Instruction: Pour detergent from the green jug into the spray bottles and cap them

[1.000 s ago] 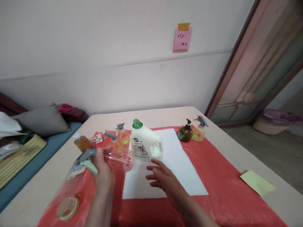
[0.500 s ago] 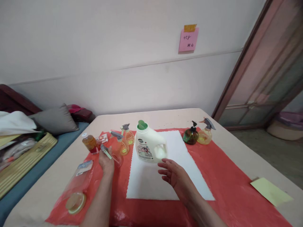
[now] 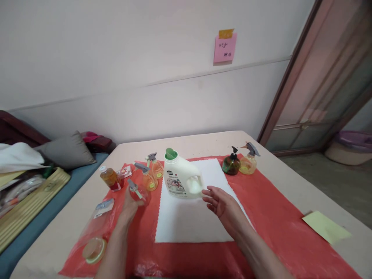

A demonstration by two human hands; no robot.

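Note:
My left hand (image 3: 130, 203) is wrapped round a clear spray bottle (image 3: 144, 193) with a grey head and pale green trigger. That bottle is upright, low over the red sheet or on it; I cannot tell which. Just behind it are two orange-tinted spray bottles (image 3: 150, 182). My right hand (image 3: 222, 203) is open and empty, fingers stretched toward the handle of a cream jug (image 3: 182, 178). The jug stands on a white cloth (image 3: 192, 226), a green cap or scoop (image 3: 171, 153) in its mouth.
A bottle of amber liquid (image 3: 111, 179) stands at the left, near a clear bag (image 3: 97, 224) and a round lidded container (image 3: 94, 250). At the back right are a dark pump bottle (image 3: 231, 166) and a yellowish spray bottle (image 3: 248, 164). A yellow paper (image 3: 326, 227) lies on the right edge.
My left hand has carried the clear spray bottle from a sideways tilt above the sheet to an upright pose beside the orange-tinted ones. My right hand has shifted slightly right, still open.

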